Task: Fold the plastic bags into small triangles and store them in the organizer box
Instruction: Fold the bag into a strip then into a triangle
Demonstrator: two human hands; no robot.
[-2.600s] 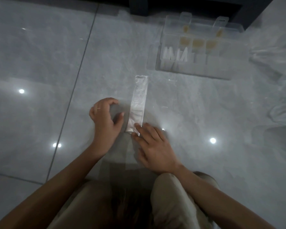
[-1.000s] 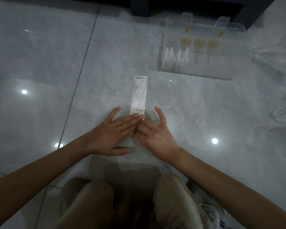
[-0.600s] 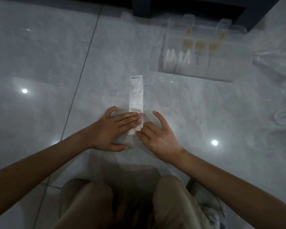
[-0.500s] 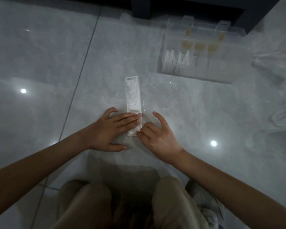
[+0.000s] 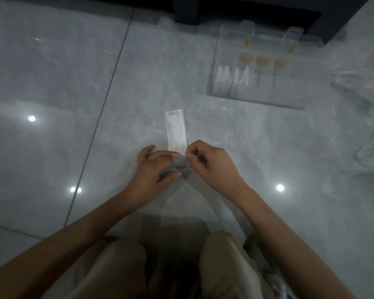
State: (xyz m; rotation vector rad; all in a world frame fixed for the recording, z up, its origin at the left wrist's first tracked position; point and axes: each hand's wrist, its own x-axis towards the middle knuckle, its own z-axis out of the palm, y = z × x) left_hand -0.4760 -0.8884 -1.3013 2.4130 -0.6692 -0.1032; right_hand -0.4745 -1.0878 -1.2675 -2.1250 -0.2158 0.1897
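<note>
Because the white plastic bag (image 5: 176,132), folded into a long narrow strip, is thin film, I judge it nearly weightless, limp and slick against itself, so its creases will spring open unless pinned. It lies flat on the glossy grey tile floor (image 5: 52,83), just right of the dark tile joint, with its long axis pointing to the floor's far edge. Only the near end is raised and turned over into a small flap.

The right grip (image 5: 214,167) is closed on that flap, fingertips curled and pinching its right corner. The left grip (image 5: 153,169) is unclenched, with its fingers lying nearly straight against the strip's left side by the flap, steadying it.

I would take hold only at the corner of the folded end. I would also keep flat fingers on the last crease while the next diagonal turn goes over, since grabbing mid-strip would likely let the layers slide apart.

Toward the floor's far right corner stands the clear plastic organizer box (image 5: 257,100), with white folded triangles (image 5: 225,75) upright in its left compartments and yellowish folded pieces (image 5: 261,61) behind them. Loose translucent bags (image 5: 358,78) lie at the floor's right edge.
</note>
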